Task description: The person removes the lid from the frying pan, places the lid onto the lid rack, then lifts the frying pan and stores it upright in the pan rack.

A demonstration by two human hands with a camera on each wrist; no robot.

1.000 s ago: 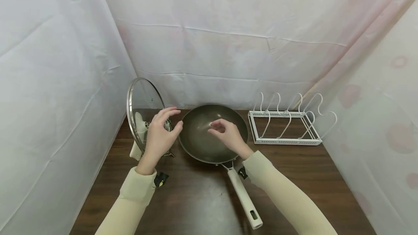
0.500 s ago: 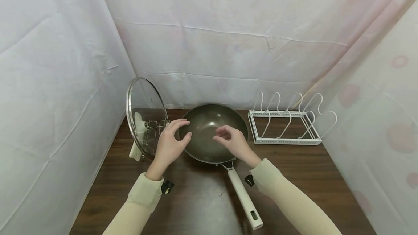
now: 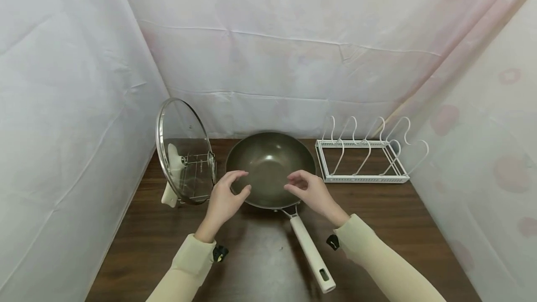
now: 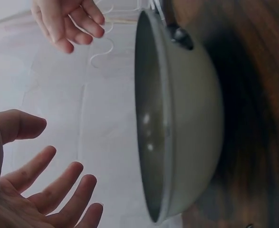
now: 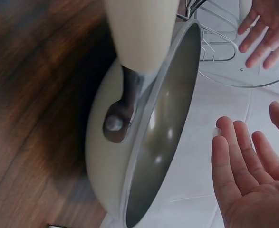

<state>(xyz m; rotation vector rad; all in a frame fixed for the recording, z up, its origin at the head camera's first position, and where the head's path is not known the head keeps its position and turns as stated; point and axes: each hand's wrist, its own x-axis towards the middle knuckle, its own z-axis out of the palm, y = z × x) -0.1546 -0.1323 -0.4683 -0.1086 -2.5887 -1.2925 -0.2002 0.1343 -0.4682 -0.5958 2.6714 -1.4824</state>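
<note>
A deep frying pan (image 3: 268, 167) with a dark inside and a cream handle (image 3: 312, 253) rests on the wooden table, its handle pointing toward me. Over its left rim hovers my left hand (image 3: 224, 202), thumb and fingers spread apart and holding nothing. My right hand (image 3: 314, 192) is above the pan's right rim, its fingers loosely bent with a gap to the thumb. Both wrist views show the hands apart from the pan, the left hand (image 4: 49, 190) and the right hand (image 5: 253, 180) each with nothing in the palm.
At the left, a glass lid (image 3: 184, 153) with a steel rim and cream knob stands upright in a wire rack (image 3: 199, 167). A white rack (image 3: 365, 178) with several curved hooks is on the right. Pale cloth walls (image 3: 251, 59) enclose the table (image 3: 251, 264) on three sides.
My left hand has moved right and toward me, away from the lid to the pan's left rim. The right hand has drifted right and slightly nearer. Pan, lid and racks stay put.
</note>
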